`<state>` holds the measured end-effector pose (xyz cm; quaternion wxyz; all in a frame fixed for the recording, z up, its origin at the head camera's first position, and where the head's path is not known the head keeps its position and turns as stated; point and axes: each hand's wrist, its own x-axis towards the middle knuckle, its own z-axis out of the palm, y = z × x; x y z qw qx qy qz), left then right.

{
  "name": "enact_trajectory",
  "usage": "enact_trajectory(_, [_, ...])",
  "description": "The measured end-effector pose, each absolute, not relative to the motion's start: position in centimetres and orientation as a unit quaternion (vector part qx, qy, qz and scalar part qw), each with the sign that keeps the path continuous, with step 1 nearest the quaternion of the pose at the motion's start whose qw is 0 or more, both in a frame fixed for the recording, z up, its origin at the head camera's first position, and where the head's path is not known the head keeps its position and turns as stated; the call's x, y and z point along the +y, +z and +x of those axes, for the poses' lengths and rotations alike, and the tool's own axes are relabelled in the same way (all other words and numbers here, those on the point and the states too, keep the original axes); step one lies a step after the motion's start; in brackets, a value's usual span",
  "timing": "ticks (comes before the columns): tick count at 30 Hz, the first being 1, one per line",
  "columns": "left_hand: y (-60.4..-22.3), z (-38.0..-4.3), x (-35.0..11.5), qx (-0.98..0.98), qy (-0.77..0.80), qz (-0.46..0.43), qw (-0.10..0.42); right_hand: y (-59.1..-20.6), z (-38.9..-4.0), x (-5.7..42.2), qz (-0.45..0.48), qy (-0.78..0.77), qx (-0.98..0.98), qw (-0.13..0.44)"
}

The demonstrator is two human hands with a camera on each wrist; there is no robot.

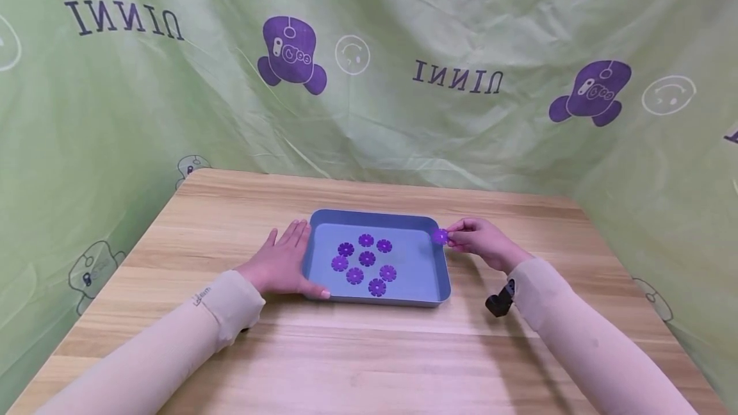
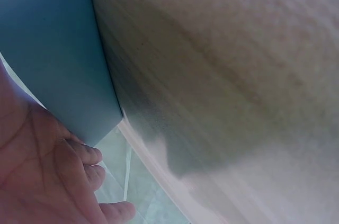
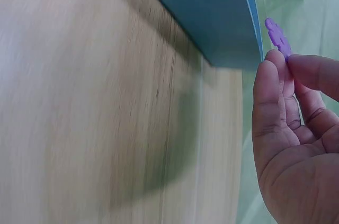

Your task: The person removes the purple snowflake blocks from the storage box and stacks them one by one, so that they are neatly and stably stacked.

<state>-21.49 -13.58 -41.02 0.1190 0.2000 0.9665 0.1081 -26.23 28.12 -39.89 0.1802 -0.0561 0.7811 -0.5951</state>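
A shallow blue tray [image 1: 415,274] holds several purple notched plastic discs, snowflake-shaped building pieces [image 1: 366,259], spread over its middle and left part. My left hand [image 1: 282,261] lies along the tray's left side with its fingers straight, the thumb reaching to the front left corner. At the tray's right rim, my right hand [image 1: 481,240] pinches one purple snowflake disc [image 1: 441,236] between thumb and fingertips. Seen from the right wrist, that disc [image 3: 277,37] stands nearly edge-on, just beyond the tray wall [image 3: 212,12].
The tray stands on a light wood-grain table [image 1: 357,357]. A green printed curtain [image 1: 369,114] hangs behind the table and along both sides. A black device [image 1: 500,300] is strapped at my right wrist.
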Motion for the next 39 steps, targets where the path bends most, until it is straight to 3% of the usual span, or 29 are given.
enact_trajectory(21, [-40.9, -21.9, -14.0, 0.965, 0.112, 0.207, 0.117, -41.3, -25.1, 34.6, 0.038, -0.589, 0.771, 0.241])
enact_trajectory(39, [-41.1, -21.7, -13.8, 0.965, 0.114, 0.205, 0.118, -41.4, -25.5, 35.3, 0.057, -0.529, 0.806, 0.258])
